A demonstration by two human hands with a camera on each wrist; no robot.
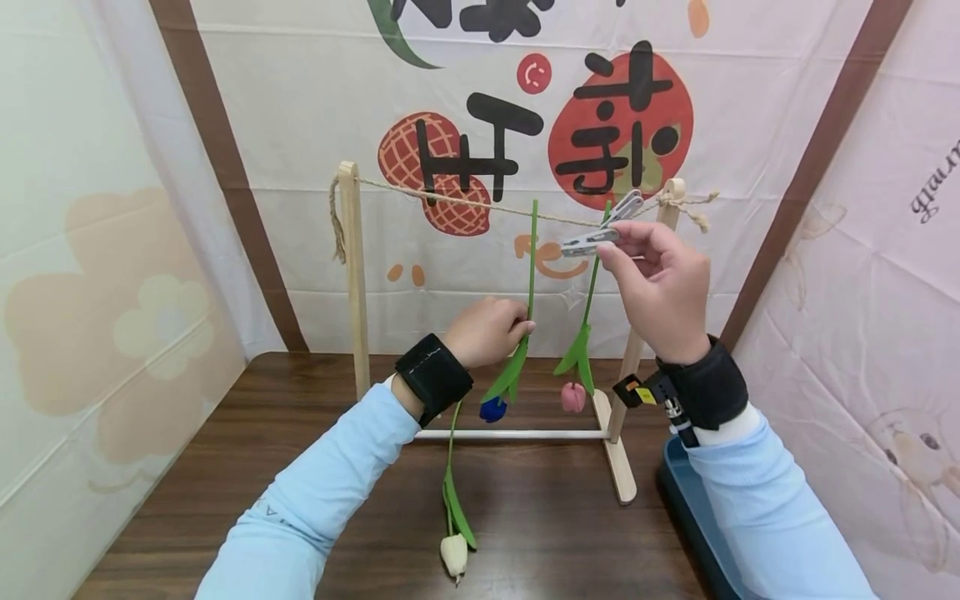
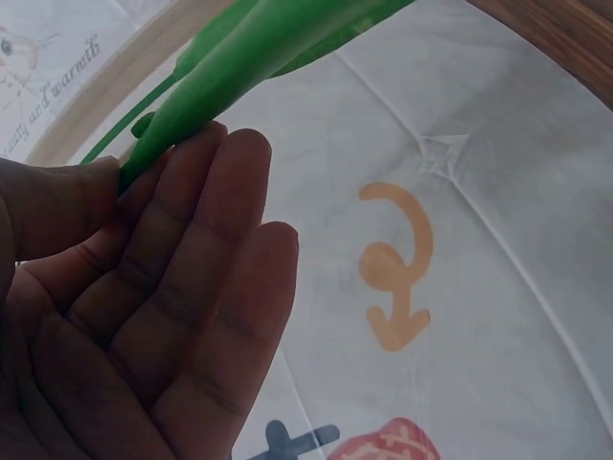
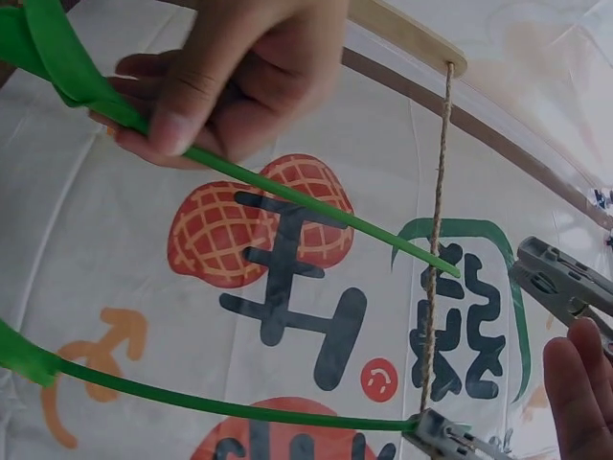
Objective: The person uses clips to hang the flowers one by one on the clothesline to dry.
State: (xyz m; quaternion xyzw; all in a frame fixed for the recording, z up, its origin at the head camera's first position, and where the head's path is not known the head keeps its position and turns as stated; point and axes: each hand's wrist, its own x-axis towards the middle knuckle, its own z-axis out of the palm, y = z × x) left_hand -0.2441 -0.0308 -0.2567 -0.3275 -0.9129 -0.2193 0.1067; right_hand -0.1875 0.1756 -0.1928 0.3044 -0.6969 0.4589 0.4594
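Blue tulip [image 1: 492,409] hangs head down between the 2 wooden posts [image 1: 354,292], its stem [image 1: 532,267] running upright to the rope [image 1: 465,201]. The stem's tip pokes slightly above the rope, crossing it in the head and right wrist views; whether they touch, I cannot tell. The left hand [image 1: 487,331] grasps the stem between thumb and fingers, just above the leaves [image 1: 507,375]. The right hand [image 1: 667,287] pinches a gray clip [image 1: 590,243] between thumb and fingertips, near the stem and a little below the rope. A second clip [image 3: 445,436] sits on the rope at the top of the stem of a pink tulip [image 1: 573,397], which hangs bloom down to the right of the blue 1. A white tulip [image 1: 453,554] lies on the brown table [image 1: 337,517], its bloom toward the viewer. Low down, a white bar [image 1: 525,434] runs between the posts. Near the right sleeve [image 1: 772,500] stands a blue tray [image 1: 693,500], partly hidden. Behind everything hangs a white cloth [image 1: 285,150] with red drawings and black characters.
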